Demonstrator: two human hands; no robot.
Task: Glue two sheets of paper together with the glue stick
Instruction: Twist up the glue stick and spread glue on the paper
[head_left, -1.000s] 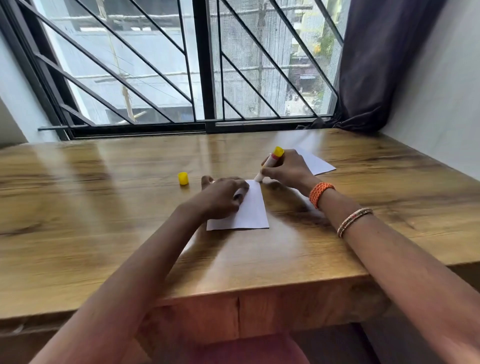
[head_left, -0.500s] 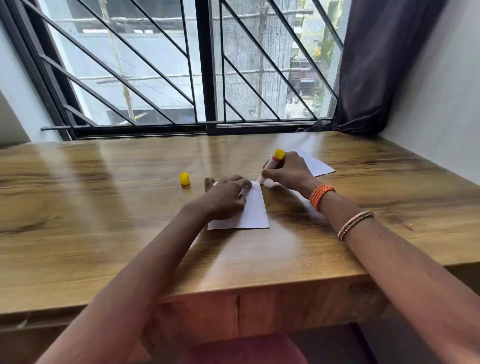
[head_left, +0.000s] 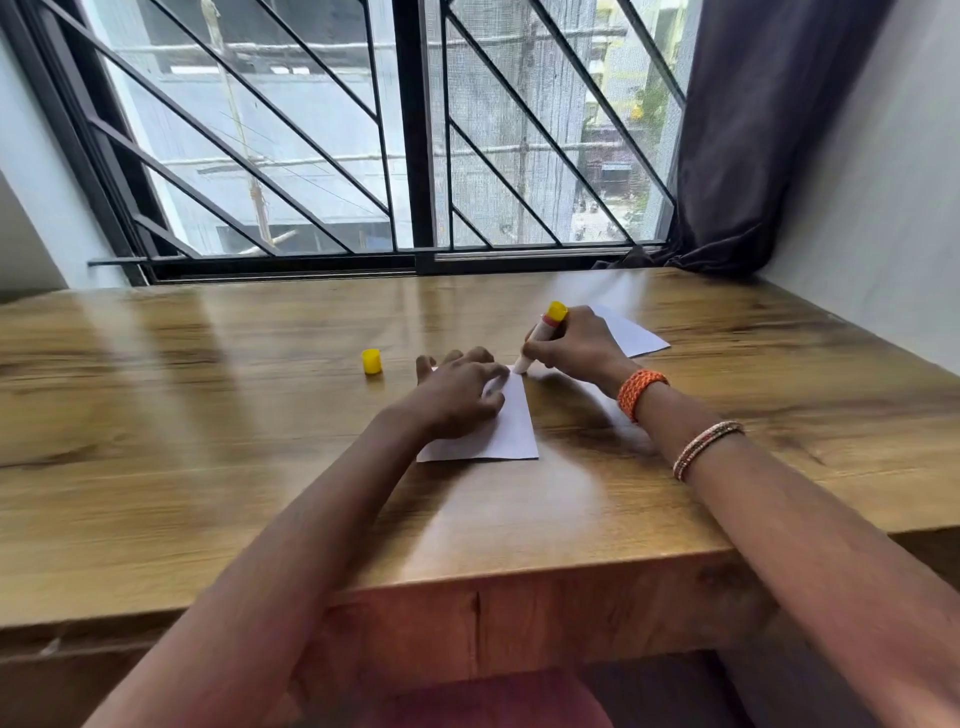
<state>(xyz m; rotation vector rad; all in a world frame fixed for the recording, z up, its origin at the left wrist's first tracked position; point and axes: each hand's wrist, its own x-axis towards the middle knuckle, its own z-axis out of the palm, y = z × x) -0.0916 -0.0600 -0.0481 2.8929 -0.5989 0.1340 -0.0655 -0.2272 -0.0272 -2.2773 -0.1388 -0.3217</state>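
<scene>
glue stick (head_left: 540, 336): white barrel, yellow end up, tilted; lower tip on the far right corner of the near paper sheet.
table edge (head_left: 467, 597): thick wooden slab, glossy grained top, window glare in pale streaks; reddish blurred shape below it, cannot tell what.
near paper sheet (head_left: 506, 431): white, flat, at table centre; left half covered by the left hand, far edge hard to trace.
left hand (head_left: 457, 395): palm down, fingers spread flat on the sheet, pressing, grasping nothing.
right hand (head_left: 576, 345): fingers wrapped closed around the glue stick barrel; orange woven band (head_left: 640, 391) at the wrist, beaded bangle (head_left: 706, 447) further up the forearm.
yellow cap (head_left: 372, 361): small cylinder, upright on the table, left of the left hand, apart from it.
second paper sheet (head_left: 631, 335): white, behind the right hand, which hides its near left part.
window grille (head_left: 415, 130): black bars, upright and diagonal, mesh behind; outside blurred.
curtain (head_left: 753, 130): dark cloth, bunched at the far right corner.
</scene>
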